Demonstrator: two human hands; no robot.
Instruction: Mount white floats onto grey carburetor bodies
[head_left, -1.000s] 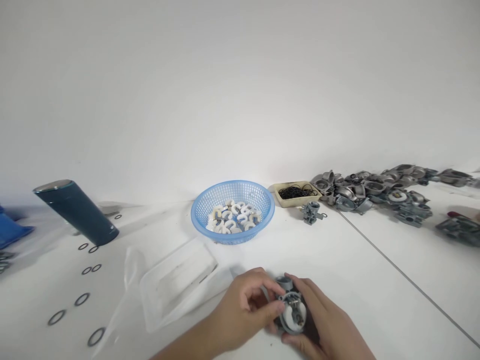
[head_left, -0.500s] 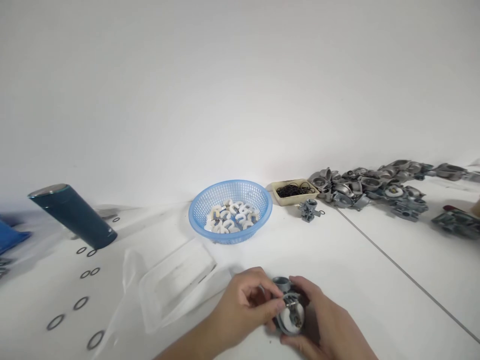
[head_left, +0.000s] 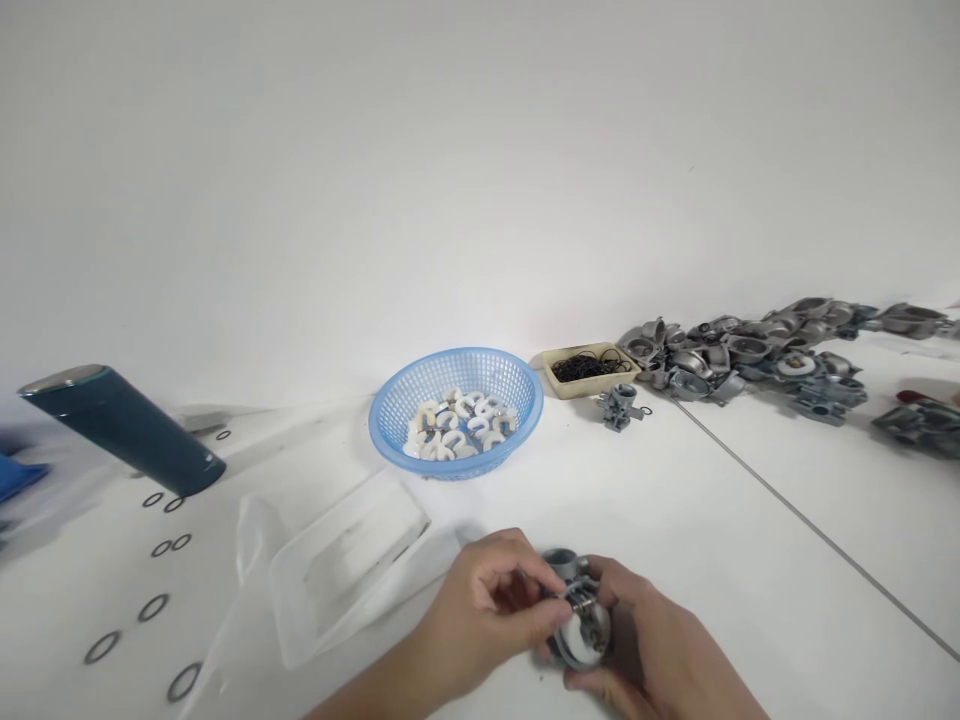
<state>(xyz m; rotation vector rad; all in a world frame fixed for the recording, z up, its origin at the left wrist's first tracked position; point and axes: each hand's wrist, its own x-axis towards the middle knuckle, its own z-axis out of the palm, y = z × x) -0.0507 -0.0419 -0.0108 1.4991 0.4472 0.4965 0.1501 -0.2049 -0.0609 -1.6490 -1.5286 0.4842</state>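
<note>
A grey metal carburetor [head_left: 564, 562] rests low on the table, its open float chamber turned up towards me. Inside it sits a white U-shaped float [head_left: 576, 640] with brass parts beside it. My right hand [head_left: 664, 640] wraps round the carburetor's right side, fingers at the top and thumb below. With thumb and index fingertip together, my left hand [head_left: 499, 610] pinches a thin metal pin [head_left: 582, 606] at the float's hinge. The pin's left end is hidden by the fingertips.
Ahead stand a blue basket [head_left: 456, 472] of white floats and a cream tray [head_left: 592, 384] of black rings. One carburetor body [head_left: 619, 408] is near them; a pile of carburetor bodies [head_left: 742, 350] lies right. Leftward are a clear plastic tray [head_left: 300, 600], black rings [head_left: 154, 608] and a dark-blue tumbler [head_left: 135, 430].
The view has shifted slightly, so the background things sit a little differently. My hands keep nearly the same hold, with the metal pin showing a bit more clearly at the hinge.
</note>
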